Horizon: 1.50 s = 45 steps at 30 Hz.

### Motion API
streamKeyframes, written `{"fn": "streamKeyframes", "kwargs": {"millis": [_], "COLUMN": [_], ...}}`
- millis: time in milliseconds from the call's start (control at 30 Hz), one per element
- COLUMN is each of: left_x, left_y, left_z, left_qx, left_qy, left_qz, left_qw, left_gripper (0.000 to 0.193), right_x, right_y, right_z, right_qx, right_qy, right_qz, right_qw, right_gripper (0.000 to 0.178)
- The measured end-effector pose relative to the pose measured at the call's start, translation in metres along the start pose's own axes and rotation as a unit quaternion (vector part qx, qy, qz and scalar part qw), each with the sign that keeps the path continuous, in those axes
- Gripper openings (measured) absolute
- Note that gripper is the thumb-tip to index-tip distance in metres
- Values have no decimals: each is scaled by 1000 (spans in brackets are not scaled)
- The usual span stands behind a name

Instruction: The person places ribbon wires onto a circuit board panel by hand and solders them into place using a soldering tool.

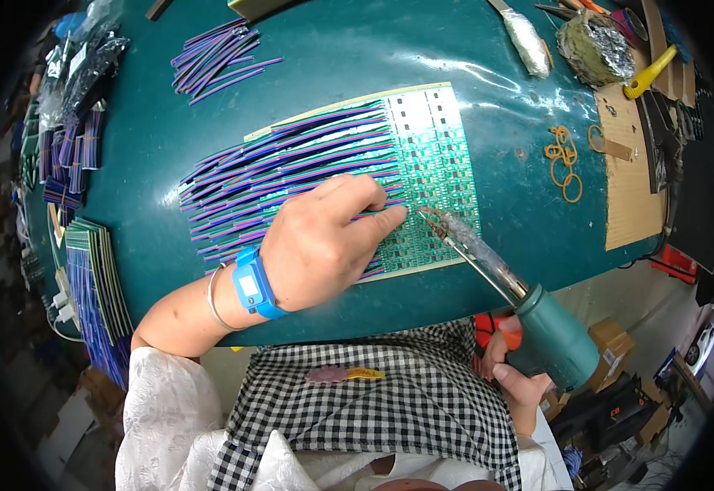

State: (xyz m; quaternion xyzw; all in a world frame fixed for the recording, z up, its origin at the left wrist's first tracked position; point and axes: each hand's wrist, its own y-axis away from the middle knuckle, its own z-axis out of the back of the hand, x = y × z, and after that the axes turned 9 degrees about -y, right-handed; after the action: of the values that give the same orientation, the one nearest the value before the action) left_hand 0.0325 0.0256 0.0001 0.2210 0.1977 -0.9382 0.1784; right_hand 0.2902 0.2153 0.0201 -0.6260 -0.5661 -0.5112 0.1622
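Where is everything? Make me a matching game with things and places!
1. blue square-faced wristwatch
2. green metal-tipped soldering gun
3. thin tan rubber bands
4. loose pile of blue-purple ribbon wires

A. lying right of the green circuit-board sheet
B. held in the right hand
C. beyond that sheet's far edge
D. strapped just behind the left hand

Pairs: 1-D, 2-B, 3-A, 4-C

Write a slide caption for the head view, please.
Left hand over wires on a circuit board; right hand holding a green soldering gun.
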Motion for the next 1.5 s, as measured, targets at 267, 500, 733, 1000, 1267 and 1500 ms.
{"fn": "streamKeyframes", "kwargs": {"millis": [267, 500, 733, 1000, 1267, 1500], "left_x": [3, 1, 2, 3, 5, 5], "left_y": [6, 7, 7, 9, 9, 9], "left_z": [-3, -2, -4, -6, -5, -6], "left_qx": [-4, 5, 7, 3, 3, 4], "left_qy": [-1, -16, -15, -36, -21, -31], "left_qz": [-13, -23, -27, -35, -35, -41], "left_qw": [1000, 1000, 1000, 999, 999, 999], "left_gripper": [35, 35, 36, 29, 28, 29], "right_x": [-8, -12, 0, 3, -3, -7], "right_y": [0, -4, -9, -4, -2, -1], "right_z": [0, -1, -6, -10, -1, 2], "right_qx": [-47, -44, -47, -54, -39, -45], "right_qy": [35, 47, 5, -20, -9, 26], "right_qz": [3, 55, 19, -9, -7, -18], "right_qw": [998, 996, 999, 998, 999, 999], "right_gripper": [60, 67, 57, 60, 69, 67]}}
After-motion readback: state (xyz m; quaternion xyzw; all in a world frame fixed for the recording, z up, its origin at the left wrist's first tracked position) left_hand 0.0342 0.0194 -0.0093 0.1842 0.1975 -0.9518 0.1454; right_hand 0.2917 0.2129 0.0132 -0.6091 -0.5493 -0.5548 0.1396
